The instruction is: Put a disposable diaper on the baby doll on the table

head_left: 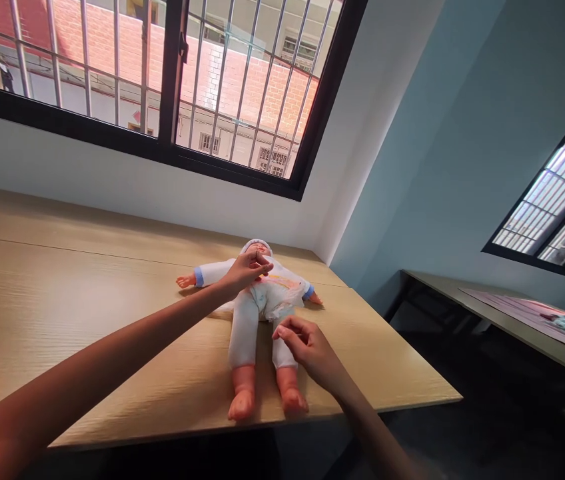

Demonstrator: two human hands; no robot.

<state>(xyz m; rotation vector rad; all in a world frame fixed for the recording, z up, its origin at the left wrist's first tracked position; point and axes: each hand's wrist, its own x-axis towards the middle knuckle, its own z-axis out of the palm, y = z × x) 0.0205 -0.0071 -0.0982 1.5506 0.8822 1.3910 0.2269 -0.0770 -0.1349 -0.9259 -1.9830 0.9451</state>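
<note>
**Remote log: one pinch, one loose curl**

I am reading the baby doll (257, 303) as light and soft-bodied, best held at the torso. It is lying face-up on the wooden table (87, 300), feet toward the near edge. The left hand (247, 270) is pinching at the white garment's collar (273, 268); the right hand (307, 350) is curling loosely over the doll's leg, gripping nothing.

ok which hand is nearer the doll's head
Left. The left hand is at the doll's head, its fingers just below the white cap; the right hand is farther down, by the doll's leg.
</note>
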